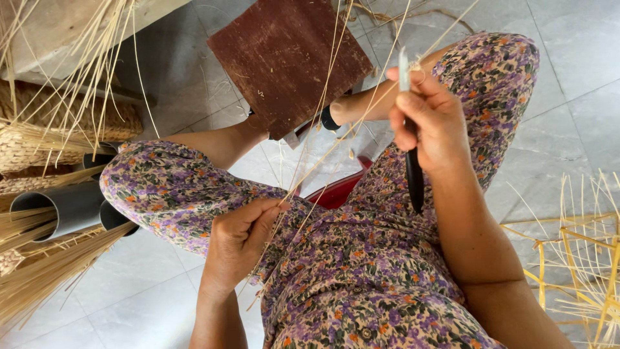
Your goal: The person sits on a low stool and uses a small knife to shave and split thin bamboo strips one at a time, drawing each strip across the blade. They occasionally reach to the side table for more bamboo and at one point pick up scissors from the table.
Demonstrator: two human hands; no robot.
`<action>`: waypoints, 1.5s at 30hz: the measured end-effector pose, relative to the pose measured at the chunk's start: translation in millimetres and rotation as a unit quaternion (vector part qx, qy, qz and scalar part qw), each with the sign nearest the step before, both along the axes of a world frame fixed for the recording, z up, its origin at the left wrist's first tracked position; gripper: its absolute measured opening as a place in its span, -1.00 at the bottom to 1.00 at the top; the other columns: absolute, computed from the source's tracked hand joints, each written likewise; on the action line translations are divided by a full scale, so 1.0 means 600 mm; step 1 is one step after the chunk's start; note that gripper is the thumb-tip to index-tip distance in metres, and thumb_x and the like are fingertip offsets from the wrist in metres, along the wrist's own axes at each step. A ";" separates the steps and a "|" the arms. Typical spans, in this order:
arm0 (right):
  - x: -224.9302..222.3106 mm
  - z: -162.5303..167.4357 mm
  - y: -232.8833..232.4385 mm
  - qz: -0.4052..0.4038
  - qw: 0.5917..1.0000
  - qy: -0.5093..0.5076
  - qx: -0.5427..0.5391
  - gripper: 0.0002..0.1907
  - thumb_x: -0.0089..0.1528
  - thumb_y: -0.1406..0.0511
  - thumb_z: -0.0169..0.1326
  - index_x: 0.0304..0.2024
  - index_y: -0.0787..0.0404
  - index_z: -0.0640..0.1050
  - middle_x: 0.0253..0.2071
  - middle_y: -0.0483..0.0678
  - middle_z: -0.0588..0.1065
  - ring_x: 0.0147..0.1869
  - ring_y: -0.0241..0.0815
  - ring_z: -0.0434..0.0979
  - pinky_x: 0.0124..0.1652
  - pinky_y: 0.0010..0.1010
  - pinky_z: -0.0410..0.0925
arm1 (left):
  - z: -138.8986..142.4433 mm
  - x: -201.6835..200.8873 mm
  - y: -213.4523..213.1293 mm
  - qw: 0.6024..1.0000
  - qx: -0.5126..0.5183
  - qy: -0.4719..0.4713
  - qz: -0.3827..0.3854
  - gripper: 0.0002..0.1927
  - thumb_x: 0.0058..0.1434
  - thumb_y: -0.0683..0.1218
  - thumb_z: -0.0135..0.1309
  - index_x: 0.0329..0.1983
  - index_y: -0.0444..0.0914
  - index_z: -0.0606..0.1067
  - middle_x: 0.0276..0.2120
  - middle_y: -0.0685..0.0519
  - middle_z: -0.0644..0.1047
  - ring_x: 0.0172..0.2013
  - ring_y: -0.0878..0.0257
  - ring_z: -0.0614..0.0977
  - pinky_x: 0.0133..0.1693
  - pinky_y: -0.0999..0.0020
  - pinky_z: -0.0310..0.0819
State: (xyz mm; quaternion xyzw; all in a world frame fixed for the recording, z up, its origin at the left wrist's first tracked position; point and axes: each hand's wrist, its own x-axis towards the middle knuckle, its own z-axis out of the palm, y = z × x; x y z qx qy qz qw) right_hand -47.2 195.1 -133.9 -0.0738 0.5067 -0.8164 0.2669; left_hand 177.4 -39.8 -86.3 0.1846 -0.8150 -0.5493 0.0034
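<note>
The right hand [434,123] is closed in a fist round one knife [413,161], black handle down, pale blade up beside the thumb; the left hand [240,242] pinches the low end of a thin straw strand [336,142] between thumb and fingers; the strand's long axis runs diagonally from the left hand over the lap up to the blade, taut; a few more loose strands cross the floral-trousered knees [194,187]; one brown board [284,58] lies beyond.

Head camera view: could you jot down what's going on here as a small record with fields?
Left hand: pinches thin straw strands over the lap
Right hand: grips a black-handled knife, blade up against the strands
Clothing: floral trousers
In front: reddish-brown board
At left: grey tubes, straw bundles, woven baskets
At right: straw frame
Floor: grey tiles
</note>
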 end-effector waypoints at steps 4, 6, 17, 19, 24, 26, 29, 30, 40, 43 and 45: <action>0.068 -0.009 -0.030 0.142 0.985 0.022 0.094 -0.65 0.36 0.36 0.01 0.20 0.25 0.47 -0.52 -0.05 0.52 -0.67 -0.43 0.30 -0.67 -0.59 0.14 | -0.004 -0.005 0.007 0.999 0.008 0.034 -0.014 -0.86 0.33 -0.21 0.11 -0.11 -0.29 0.64 -0.51 0.22 0.60 -0.61 0.55 0.48 -0.57 0.59 0.37; 0.079 -0.023 -0.039 0.178 0.979 0.005 0.097 -0.69 0.36 0.36 0.03 0.16 0.29 0.48 -0.50 -0.04 0.53 -0.67 -0.42 0.30 -0.67 -0.58 0.16 | -0.006 -0.003 0.007 0.999 -0.010 0.033 -0.013 -0.87 0.33 -0.21 0.12 -0.13 -0.29 0.65 -0.58 0.21 0.53 -0.62 0.54 0.41 -0.59 0.58 0.28; 0.019 -0.023 0.000 0.044 0.996 0.001 0.078 -0.58 0.37 0.35 0.00 0.29 0.26 0.44 -0.50 -0.11 0.46 -0.66 -0.45 0.26 -0.66 -0.63 0.11 | -0.022 0.047 -0.021 0.999 0.035 0.005 -0.006 -0.85 0.30 -0.25 0.12 -0.13 -0.31 0.66 -0.69 0.23 0.40 -0.66 0.54 0.30 -0.63 0.56 0.09; 0.062 -0.023 -0.021 0.150 0.984 -0.034 0.094 -0.54 0.31 0.36 0.01 0.29 0.18 0.41 -0.54 -0.10 0.49 -0.69 -0.44 0.30 -0.68 -0.61 0.16 | -0.025 0.042 -0.016 0.999 0.031 0.003 -0.005 -0.86 0.31 -0.24 0.12 -0.13 -0.30 0.65 -0.70 0.24 0.39 -0.67 0.54 0.30 -0.64 0.55 0.10; 0.049 -0.033 -0.034 0.118 0.990 -0.029 0.074 -0.74 0.41 0.37 0.01 0.13 0.30 0.52 -0.52 -0.10 0.47 -0.66 -0.44 0.25 -0.67 -0.61 0.11 | -0.014 0.052 -0.020 1.000 0.009 0.002 -0.009 -0.87 0.31 -0.24 0.12 -0.15 -0.29 0.66 -0.66 0.25 0.41 -0.63 0.55 0.30 -0.61 0.57 0.11; 0.002 -0.031 -0.016 0.040 0.997 -0.035 0.054 -0.74 0.41 0.38 0.02 0.14 0.27 0.53 -0.51 -0.13 0.45 -0.64 -0.45 0.25 -0.65 -0.61 0.12 | -0.010 0.058 -0.027 1.000 0.010 -0.011 0.003 -0.86 0.30 -0.24 0.12 -0.15 -0.30 0.66 -0.66 0.25 0.41 -0.63 0.54 0.29 -0.61 0.56 0.09; -0.012 -0.021 -0.003 0.009 0.999 -0.012 0.042 -0.69 0.40 0.37 0.03 0.20 0.24 0.52 -0.50 -0.11 0.47 -0.63 -0.42 0.28 -0.64 -0.59 0.14 | -0.011 0.058 -0.029 0.999 0.034 -0.024 0.011 -0.86 0.31 -0.24 0.11 -0.14 -0.30 0.66 -0.66 0.25 0.39 -0.63 0.54 0.28 -0.61 0.56 0.09; -0.007 -0.016 -0.003 0.014 0.999 0.007 0.043 -0.66 0.40 0.36 0.03 0.22 0.23 0.51 -0.50 -0.10 0.47 -0.64 -0.41 0.28 -0.64 -0.58 0.15 | -0.013 0.054 -0.028 0.999 0.037 -0.021 0.008 -0.86 0.31 -0.24 0.11 -0.14 -0.30 0.66 -0.67 0.24 0.39 -0.63 0.54 0.29 -0.61 0.55 0.09; 0.036 -0.038 -0.031 0.133 0.988 -0.009 0.081 -0.71 0.41 0.35 -0.03 0.15 0.27 0.52 -0.52 -0.10 0.47 -0.65 -0.47 0.27 -0.64 -0.63 0.12 | -0.016 0.048 -0.016 1.000 0.025 -0.002 -0.015 -0.87 0.31 -0.23 0.13 -0.15 -0.30 0.66 -0.64 0.23 0.40 -0.63 0.54 0.30 -0.61 0.55 0.12; -0.018 -0.039 -0.009 0.038 0.997 -0.014 0.068 -0.72 0.41 0.37 0.01 0.16 0.27 0.52 -0.51 -0.13 0.45 -0.65 -0.45 0.26 -0.65 -0.60 0.13 | -0.019 0.063 -0.022 0.999 0.048 -0.013 -0.007 -0.85 0.31 -0.24 0.10 -0.14 -0.30 0.66 -0.69 0.24 0.38 -0.66 0.53 0.28 -0.64 0.53 0.07; -0.034 -0.027 0.003 -0.006 0.999 -0.042 0.033 -0.72 0.42 0.37 0.01 0.18 0.25 0.51 -0.46 -0.14 0.47 -0.61 -0.45 0.28 -0.60 -0.61 0.16 | -0.023 0.067 -0.020 0.998 0.051 -0.023 0.005 -0.85 0.31 -0.23 0.10 -0.14 -0.30 0.66 -0.70 0.24 0.34 -0.66 0.53 0.27 -0.63 0.54 0.07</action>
